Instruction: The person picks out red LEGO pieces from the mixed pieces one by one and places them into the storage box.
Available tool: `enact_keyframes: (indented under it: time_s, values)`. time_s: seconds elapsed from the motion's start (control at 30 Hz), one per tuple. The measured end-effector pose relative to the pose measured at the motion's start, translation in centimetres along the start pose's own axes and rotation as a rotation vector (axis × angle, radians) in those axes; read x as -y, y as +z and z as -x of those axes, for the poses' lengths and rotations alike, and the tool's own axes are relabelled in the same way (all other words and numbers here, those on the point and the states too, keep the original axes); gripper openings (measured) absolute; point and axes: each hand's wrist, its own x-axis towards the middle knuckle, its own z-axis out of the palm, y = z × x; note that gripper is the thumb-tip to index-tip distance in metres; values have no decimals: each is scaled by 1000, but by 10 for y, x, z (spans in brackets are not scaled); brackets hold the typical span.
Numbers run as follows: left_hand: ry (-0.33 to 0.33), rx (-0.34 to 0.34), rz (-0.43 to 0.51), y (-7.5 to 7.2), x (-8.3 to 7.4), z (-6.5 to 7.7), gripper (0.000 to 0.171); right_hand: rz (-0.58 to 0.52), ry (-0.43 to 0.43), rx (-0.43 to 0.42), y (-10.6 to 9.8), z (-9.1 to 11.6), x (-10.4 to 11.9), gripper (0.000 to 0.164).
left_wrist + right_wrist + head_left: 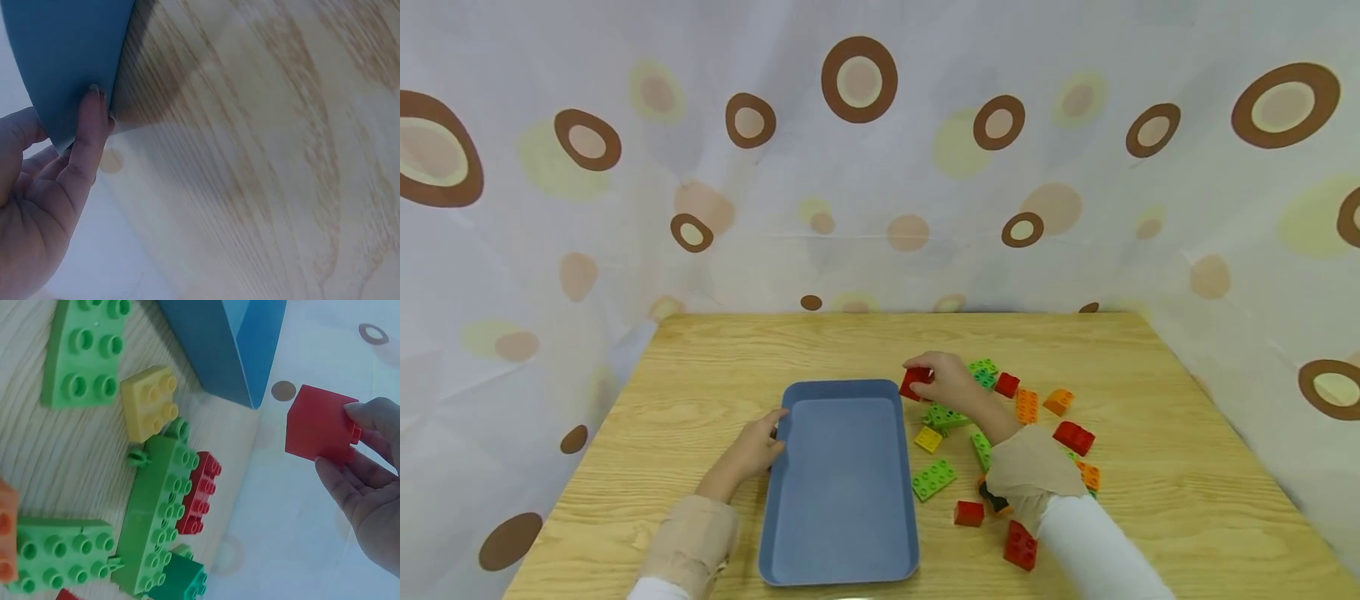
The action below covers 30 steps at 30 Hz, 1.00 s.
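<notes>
While the right hand (375, 509) pinches the red studded brick (317, 423) and the left hand (50, 200) the blue tray (838, 492), I expect light, stiff plastic, best held by the brick's flat sides.

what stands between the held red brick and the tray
No other brick is visible between them: the right hand holds the red brick beside the far right corner of the tray, so only its raised wall might need clearing.

Left arm (688, 533) and right arm (1075, 533) extend forward, slanting inward. The left hand (751, 450) pinches with thumb (777, 448) opposed to fingers (775, 415); the right hand (950, 383), reaching farther forward, pinches likewise, its fingers directed toward the person's left.
</notes>
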Motion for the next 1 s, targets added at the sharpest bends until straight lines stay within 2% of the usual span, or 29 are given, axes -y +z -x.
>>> enact_keyframes:
  time_s: [0.1, 0.3, 0.47, 0.67, 0.87, 1.0]
  values:
    - [1, 0, -30, -3, 1, -1, 56, -38, 30, 31, 3, -9, 6, 36]
    - [4, 8, -63, -5, 0, -3, 56, 55, 16, 27, 3, -30, 18, 35]
    - [25, -5, -129, -2, -2, -3, 54, 42, -1, 56, 11, -48, 43, 35]
    - [49, -45, -158, 0, 0, -3, 52, -1, -106, 53, 44, -66, 70, 31]
    - [61, -59, -160, 2, 2, -2, 50, -58, -53, 99, 85, -71, 78, 29]
    - [58, -62, -145, -1, 1, -1, 50, -59, -42, 120, 105, -74, 79, 28]
